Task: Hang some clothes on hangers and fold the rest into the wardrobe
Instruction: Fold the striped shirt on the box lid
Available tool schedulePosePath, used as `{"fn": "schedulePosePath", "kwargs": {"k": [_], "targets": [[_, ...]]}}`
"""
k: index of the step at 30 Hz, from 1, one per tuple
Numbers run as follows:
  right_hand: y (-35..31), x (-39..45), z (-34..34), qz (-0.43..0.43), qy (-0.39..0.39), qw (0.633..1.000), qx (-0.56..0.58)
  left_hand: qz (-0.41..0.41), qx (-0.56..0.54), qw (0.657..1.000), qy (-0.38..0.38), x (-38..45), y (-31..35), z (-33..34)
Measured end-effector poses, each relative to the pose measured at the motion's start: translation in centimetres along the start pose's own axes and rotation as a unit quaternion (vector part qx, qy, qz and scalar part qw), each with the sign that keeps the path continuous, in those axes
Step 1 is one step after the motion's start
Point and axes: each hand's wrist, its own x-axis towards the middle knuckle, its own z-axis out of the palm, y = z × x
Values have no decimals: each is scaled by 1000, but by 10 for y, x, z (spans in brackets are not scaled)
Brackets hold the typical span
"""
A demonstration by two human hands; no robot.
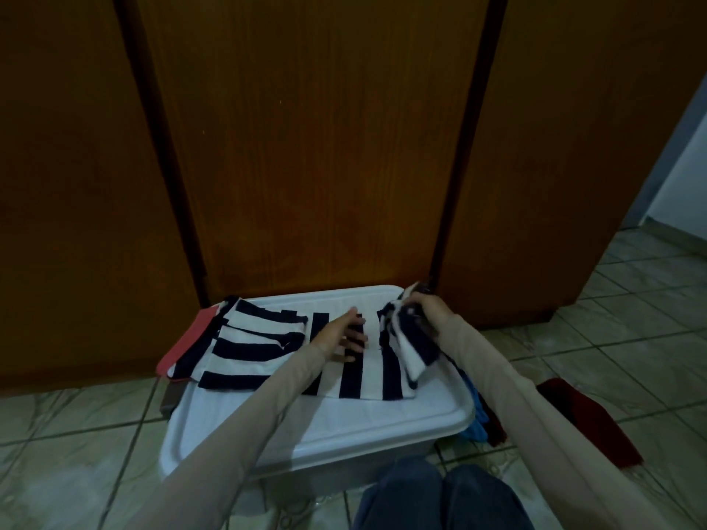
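The person kneels on the tiled floor (76,422) before a white bin lid (344,418). On it lies a striped garment (355,372); the left hand (344,332) rests flat on it, fingers straight, while the right hand (424,306) grips its bunched sleeve. Behind stand closed wardrobe doors (313,147).

Navy-white striped garment (355,371) spread flat on white bin lid (344,418), right edge lifted, bunched.
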Motion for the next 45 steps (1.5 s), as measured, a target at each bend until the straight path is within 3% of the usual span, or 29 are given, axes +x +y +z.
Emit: {"fn": "schedulePosePath", "kwargs": {"k": [3, 5, 7, 11, 15, 22, 30, 34, 37, 41, 45], "targets": [[-1, -10, 40, -6, -147, 985, -90, 12, -138, 990, -24, 0, 14, -3], [3, -9, 54, -16, -195, 970, -147, 37, -143, 989, -13, 1, 18, -13], [7, -5, 58, -46, -164, 971, -168, -3, -60, 996, 63, 2, 15, -25], [29, 15, 46, -86, 8, 960, -267, -93, 15, 980, 174, 9, -11, -38], [52, 19, 31, -25, -14, 943, -331, -68, 187, 948, 248, 12, -14, -14], [57, 21, 17, 33, -5, 943, -330, 32, 304, 928, 213, 21, 16, 36], [39, 11, -2, 64, 69, 900, -427, 55, 229, 957, 168, 25, -3, 41], [46, 14, -2, 68, 27, 932, -355, 139, 211, 952, 175, 16, 14, 27], [45, 17, 8, 39, 13, 920, -389, 172, 226, 937, 201, 9, 26, -13], [41, 11, 35, -19, 0, 891, -453, 116, 329, 896, 274, 7, 21, -85], [50, 7, 58, -24, -47, 860, -507, 46, 417, 868, 265, 1, 1, -132]]}}
